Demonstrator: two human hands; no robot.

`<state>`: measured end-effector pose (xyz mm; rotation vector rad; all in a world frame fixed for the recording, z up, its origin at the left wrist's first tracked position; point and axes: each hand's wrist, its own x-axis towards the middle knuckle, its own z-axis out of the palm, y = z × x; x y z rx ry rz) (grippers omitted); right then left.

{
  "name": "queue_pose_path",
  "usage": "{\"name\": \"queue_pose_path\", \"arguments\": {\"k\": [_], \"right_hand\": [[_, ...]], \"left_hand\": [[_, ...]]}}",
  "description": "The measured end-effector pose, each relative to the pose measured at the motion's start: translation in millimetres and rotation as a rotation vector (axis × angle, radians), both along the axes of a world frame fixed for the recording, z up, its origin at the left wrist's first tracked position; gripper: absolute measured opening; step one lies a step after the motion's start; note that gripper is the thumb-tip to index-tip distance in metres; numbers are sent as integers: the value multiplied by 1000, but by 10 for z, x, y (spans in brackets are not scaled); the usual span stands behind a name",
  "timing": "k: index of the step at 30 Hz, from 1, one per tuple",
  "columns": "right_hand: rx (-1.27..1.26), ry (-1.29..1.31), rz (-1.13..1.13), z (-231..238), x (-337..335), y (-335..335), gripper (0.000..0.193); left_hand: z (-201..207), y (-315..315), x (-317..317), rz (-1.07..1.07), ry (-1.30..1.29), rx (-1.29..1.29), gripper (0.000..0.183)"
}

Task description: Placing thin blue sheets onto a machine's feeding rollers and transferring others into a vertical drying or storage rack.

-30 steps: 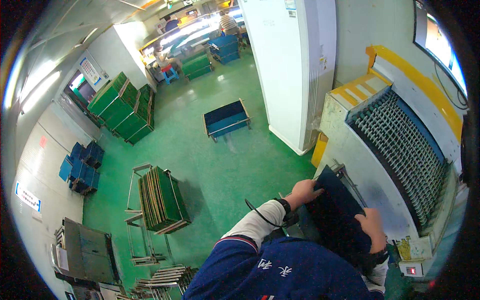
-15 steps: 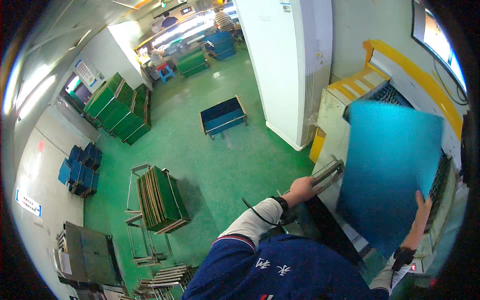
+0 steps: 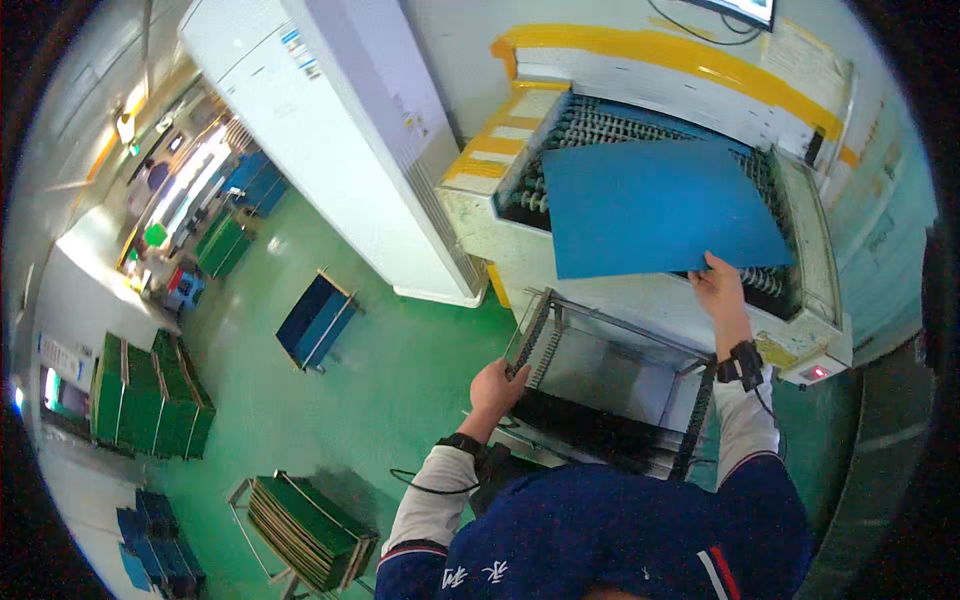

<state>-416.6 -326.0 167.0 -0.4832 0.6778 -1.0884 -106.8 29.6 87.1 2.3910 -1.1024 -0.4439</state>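
A flat blue panel [image 3: 655, 205] lies over the roller bed [image 3: 600, 122] of a cream-coloured machine, its near edge toward me. My right hand [image 3: 720, 285] pinches that near edge, right of its middle, with the thumb on top; the fingers are partly under the panel. Whether the whole panel rests on the rollers I cannot tell. Just in front of the machine stands a metal rack [image 3: 630, 325] with slotted, comb-like side rails. My left hand [image 3: 495, 388] is closed around the rack's left rail. Dark panels or slats [image 3: 590, 425] fill the rack's near part.
A tall white cabinet-like unit [image 3: 340, 130] stands left of the machine. On the green floor are a blue bin-like rack [image 3: 318, 320], a rack of green boards [image 3: 310, 530] and stacked green racks [image 3: 150, 395]. A screen [image 3: 745, 8] hangs above the machine; people work far left.
My view has swung right. The blue panel has gone from steeply raised beside the rack to lying over the rollers, my right hand still on its edge. My left hand stays at the rack.
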Motion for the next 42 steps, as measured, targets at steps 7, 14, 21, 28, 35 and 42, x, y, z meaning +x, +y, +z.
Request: {"name": "queue_pose_path", "arguments": {"k": [7, 14, 21, 28, 35, 42], "right_hand": [[-85, -93, -32, -452, 102, -451, 12], [73, -42, -97, -294, 284, -676, 20], [62, 192, 367, -11, 206, -534, 29], [-229, 394, 267, 157, 383, -449, 28], [-1209, 1464, -232, -123, 408, -770, 34], [-1123, 1708, -121, -105, 516, -797, 41]], "left_hand": [[71, -68, -48, -25, -31, -71, 50], [57, -80, -54, -11, -54, -42, 50], [58, -107, -54, -18, -35, -33, 51], [83, -92, -67, 8, -47, 15, 49], [62, -124, -67, 0, -20, 34, 48], [4, -88, -47, 7, -16, 7, 47]]}}
